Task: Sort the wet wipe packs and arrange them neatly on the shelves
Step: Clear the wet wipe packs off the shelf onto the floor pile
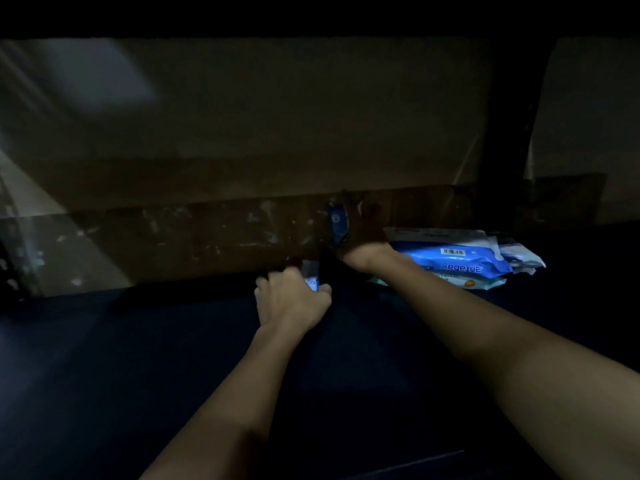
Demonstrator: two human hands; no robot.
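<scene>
— Where are the packs?
— Blue wet wipe packs [460,261] lie on the dark shelf [104,358], right. My left hand [291,299] grips a small pack [311,275]; my right hand [363,237] holds another pack [336,223] upright.

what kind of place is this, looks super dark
Probably a storage or stockroom shelf bay, dimly lit. A dark shelf board runs back to a scuffed wall, blue wet wipe packs lie stacked on it, and a dark upright post frames the right side.

You face a dim storage shelf [104,358] — likely a shop stockroom — with packaged wet wipe packs [460,261] against a scuffed wall [207,233].
</scene>
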